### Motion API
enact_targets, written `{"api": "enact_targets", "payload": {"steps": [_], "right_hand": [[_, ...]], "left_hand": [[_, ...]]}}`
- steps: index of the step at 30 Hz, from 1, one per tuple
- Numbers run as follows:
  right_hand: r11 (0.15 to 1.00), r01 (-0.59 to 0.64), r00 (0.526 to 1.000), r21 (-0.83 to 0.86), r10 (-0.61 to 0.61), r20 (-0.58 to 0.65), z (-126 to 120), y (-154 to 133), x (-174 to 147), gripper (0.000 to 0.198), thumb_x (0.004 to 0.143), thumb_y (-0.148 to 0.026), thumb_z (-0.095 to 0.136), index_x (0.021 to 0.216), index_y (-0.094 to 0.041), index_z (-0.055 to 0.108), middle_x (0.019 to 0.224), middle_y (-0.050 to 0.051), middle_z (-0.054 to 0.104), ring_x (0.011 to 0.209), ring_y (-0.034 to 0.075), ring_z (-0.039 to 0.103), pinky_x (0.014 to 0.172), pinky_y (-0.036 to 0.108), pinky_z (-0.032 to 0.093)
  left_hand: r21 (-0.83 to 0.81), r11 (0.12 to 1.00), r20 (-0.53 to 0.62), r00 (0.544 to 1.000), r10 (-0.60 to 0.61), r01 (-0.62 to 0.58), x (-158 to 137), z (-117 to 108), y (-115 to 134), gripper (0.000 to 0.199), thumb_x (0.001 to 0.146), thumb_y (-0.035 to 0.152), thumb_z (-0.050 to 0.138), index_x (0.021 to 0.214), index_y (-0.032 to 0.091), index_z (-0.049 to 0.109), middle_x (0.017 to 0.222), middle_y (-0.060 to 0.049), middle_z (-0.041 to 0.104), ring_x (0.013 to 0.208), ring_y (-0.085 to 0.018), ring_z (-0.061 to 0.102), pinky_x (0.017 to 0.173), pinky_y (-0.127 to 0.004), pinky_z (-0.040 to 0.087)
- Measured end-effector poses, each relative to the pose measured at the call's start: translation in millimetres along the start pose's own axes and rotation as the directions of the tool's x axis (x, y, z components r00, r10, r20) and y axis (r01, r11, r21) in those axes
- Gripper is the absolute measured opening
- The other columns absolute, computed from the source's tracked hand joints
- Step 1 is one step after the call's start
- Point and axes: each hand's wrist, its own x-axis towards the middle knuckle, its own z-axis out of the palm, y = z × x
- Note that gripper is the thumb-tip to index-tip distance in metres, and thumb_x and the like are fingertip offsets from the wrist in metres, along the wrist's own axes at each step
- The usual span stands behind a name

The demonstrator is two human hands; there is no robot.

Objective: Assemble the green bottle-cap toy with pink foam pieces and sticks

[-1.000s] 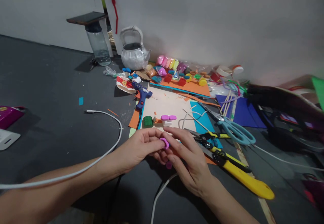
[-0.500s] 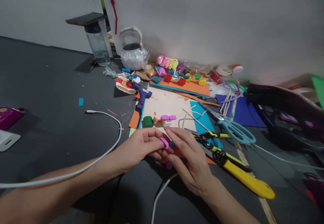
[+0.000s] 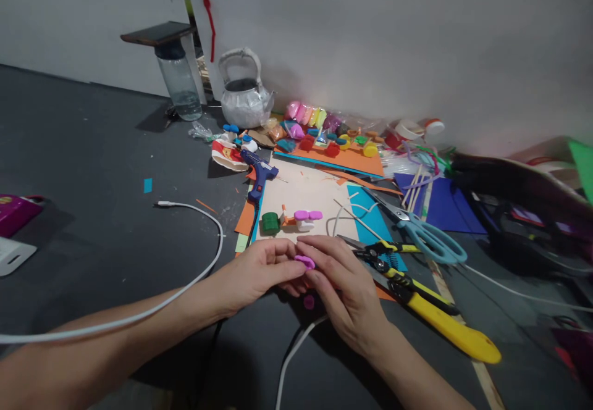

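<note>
Grasping pink modelling-clay piece (image 3: pixel 304 263) with fingers of left hand (image 3: pixel 254 272) and right hand (image 3: pixel 347 281), nearer than and right of blue glue gun (image 3: pixel 262 178). Possibly risking flattening it through excess pinch pressure, or dropping it onto bench (image 3: pixel 111 231) through insufficient grip.

At lower centre, the left hand (image 3: pixel 259 271) and right hand (image 3: pixel 347 283) partly hid the pink piece (image 3: pixel 304 262) at their fingertips. The left edge cut off a purple packet (image 3: pixel 17 213); the bottom edge cut a white cable (image 3: pixel 293 355). At right, a black thing (image 3: pixel 495 203) looked blurred, its contents unclear, and the right edge cropped a green sheet (image 3: pixel 584 166).
</note>
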Motion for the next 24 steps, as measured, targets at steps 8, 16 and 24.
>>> {"api": "enact_targets", "payload": {"steps": [8,16,24], "right_hand": [[0.998,0.028,0.999,-0.051,-0.027,0.021,0.7,-0.9,0.4,0.041,0.096,-0.015,0.048,0.137,-0.020,0.053,0.129,0.012,0.060,0.118,0.021,0.056,0.097,0.038,0.050],[0.997,0.041,0.999,-0.066,-0.039,0.035,0.3,-2.5,1.8,0.044,0.097,-0.018,0.046,0.141,-0.022,0.049,0.129,0.014,0.061,0.117,0.024,0.058,0.095,0.044,0.053],[0.998,0.038,0.998,-0.059,-0.035,0.043,2.1,-4.6,1.7,0.048,0.096,-0.018,0.048,0.144,-0.019,0.045,0.133,0.015,0.057,0.121,0.025,0.055,0.098,0.043,0.052]], "left_hand": [[0.153,0.985,-0.007,0.997,0.082,-0.080,1.1,-0.2,5.7,0.021,0.082,0.033,0.071,0.083,0.012,0.068,0.071,0.001,0.062,0.066,-0.010,0.055,0.067,-0.023,0.045],[0.349,0.930,-0.028,0.991,0.132,-0.114,-4.2,3.5,6.4,0.014,0.088,0.023,0.060,0.090,0.014,0.070,0.088,-0.003,0.069,0.081,-0.014,0.061,0.074,-0.024,0.046],[0.348,0.928,-0.047,0.987,0.156,-0.131,-3.2,0.9,5.7,0.019,0.087,0.030,0.061,0.080,0.013,0.069,0.073,0.000,0.062,0.070,-0.012,0.053,0.068,-0.024,0.042]]}}
